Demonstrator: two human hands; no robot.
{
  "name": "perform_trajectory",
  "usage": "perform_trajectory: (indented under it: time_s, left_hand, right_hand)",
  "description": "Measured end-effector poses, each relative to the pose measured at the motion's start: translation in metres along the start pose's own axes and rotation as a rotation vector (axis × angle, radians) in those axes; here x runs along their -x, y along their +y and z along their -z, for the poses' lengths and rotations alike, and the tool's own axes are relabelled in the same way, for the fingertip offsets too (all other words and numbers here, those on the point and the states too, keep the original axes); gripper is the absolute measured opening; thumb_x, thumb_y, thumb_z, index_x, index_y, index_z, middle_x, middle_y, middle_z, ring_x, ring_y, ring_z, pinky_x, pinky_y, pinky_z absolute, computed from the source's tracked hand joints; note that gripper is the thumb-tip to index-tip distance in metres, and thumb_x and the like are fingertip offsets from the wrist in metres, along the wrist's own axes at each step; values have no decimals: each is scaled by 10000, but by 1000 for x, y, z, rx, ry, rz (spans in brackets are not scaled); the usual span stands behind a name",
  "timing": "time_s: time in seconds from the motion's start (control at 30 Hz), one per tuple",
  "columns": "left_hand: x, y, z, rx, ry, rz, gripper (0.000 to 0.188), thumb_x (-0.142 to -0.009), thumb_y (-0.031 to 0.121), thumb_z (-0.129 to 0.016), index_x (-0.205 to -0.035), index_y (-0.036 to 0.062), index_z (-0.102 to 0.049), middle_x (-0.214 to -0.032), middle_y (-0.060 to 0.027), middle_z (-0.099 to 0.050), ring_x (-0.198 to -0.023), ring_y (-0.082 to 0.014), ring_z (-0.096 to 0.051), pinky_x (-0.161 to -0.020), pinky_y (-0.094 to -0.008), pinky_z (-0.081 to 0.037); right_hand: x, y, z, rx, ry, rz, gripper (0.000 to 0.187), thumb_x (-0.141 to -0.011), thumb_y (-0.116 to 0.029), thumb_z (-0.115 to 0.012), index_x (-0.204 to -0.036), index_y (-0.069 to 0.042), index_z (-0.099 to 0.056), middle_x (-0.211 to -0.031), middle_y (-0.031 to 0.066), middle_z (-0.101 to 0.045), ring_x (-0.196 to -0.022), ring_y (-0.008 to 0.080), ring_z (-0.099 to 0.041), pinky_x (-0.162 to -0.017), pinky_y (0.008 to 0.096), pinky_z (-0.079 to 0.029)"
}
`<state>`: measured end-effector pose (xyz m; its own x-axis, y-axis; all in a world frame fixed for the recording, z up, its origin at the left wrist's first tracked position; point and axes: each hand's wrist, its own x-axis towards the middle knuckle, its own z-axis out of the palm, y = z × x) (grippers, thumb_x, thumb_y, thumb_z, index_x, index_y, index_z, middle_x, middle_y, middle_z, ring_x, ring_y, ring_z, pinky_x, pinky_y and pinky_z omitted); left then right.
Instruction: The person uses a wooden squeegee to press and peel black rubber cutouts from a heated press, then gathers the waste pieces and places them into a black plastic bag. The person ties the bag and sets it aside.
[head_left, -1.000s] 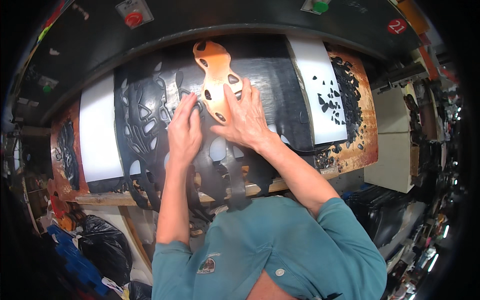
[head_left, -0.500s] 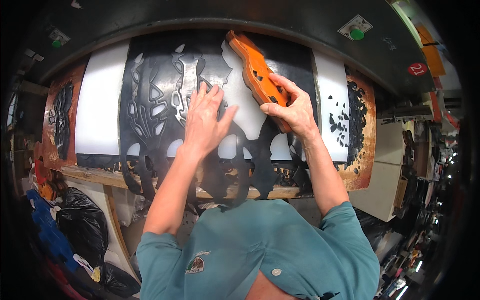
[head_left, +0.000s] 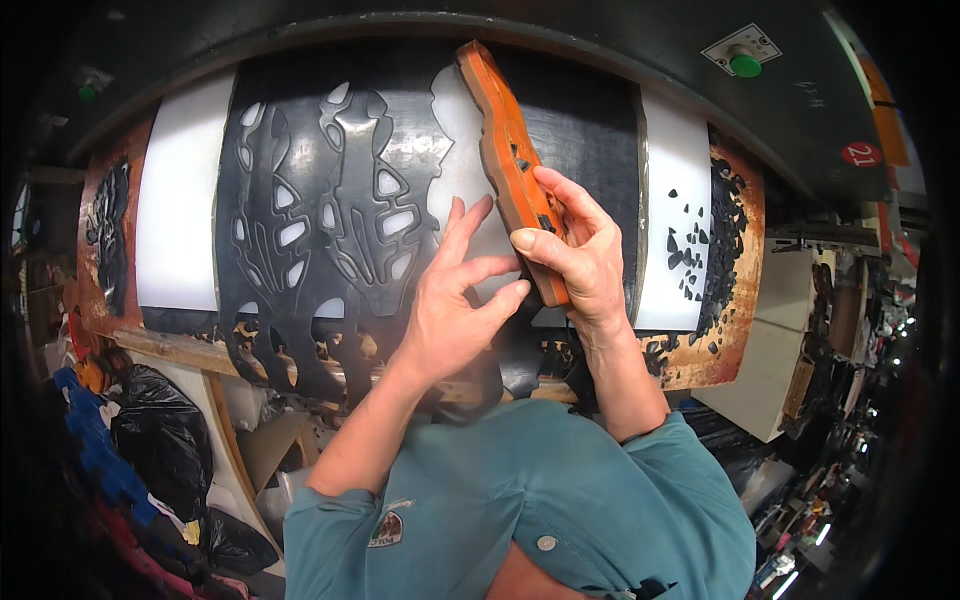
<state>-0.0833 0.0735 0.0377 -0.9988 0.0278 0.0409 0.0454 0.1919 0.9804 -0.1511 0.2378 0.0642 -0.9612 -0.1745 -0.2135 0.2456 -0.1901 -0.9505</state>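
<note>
My right hand point(head_left: 585, 245) grips an orange, sole-shaped cutting die point(head_left: 512, 165), thumb on its near edge. The die is tipped on its side and slants away from me, with small black bits in its openings. Close beside its lower left edge is my left hand point(head_left: 450, 300), fingers apart, holding nothing; whether a fingertip touches the die I cannot tell. Beneath both hands lies a black rubber-like sheet point(head_left: 300, 130) with sole-shaped outlines and holes cut in it. Its cut-out webbing point(head_left: 310, 365) hangs over the near edge, partly hidden by my left forearm.
White boards point(head_left: 185, 200) show on both sides of the sheet. Small black offcuts point(head_left: 728, 235) are heaped at the right. A dark machine beam with a green button point(head_left: 744, 65) spans the far side. A wooden rail point(head_left: 165, 350) runs along the front; black bags point(head_left: 165, 430) sit lower left.
My left hand has lifted off the sheet and moved right to the die. The die has turned more onto its edge in my right hand. Hanging webbing near the middle has shifted.
</note>
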Motion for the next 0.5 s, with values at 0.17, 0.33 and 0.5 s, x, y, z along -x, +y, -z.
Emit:
perform_trajectory:
  time_s: [0.17, 0.33, 0.5]
  left_hand:
    - [6, -7, -2, 23, 115, 178, 58, -932, 17, -724, -958, -33, -711, -1267, -138, -651, -1027, -197, -674, -861, -334, -541]
    - [22, -13, 37, 368, 195, 635, 116, -1000, 25, -659, -920, -57, -675, -1026, -78, -664, -604, -77, -640, -505, -213, -499]
    - [35, -15, 53, 367, 120, 658, 155, -1004, 61, -681, -913, -63, -687, -953, -69, -660, -598, -85, -654, -497, -224, -532]
  right_hand:
    - [1, 1, 17, -201, -8, -14, 730, -799, -24, -863, -1449, 103, -555, -1322, 167, -661, -1145, 205, -660, -966, 316, -548]
    - [15, -9, 39, -163, 42, 26, 732, -780, 7, -846, -1448, 95, -559, -1306, 169, -672, -1099, 201, -674, -943, 297, -549]
    - [36, -9, 71, 145, 132, 94, 744, -763, -29, -881, -1438, 82, -586, -1406, 196, -612, -1189, 234, -655, -1022, 342, -534]
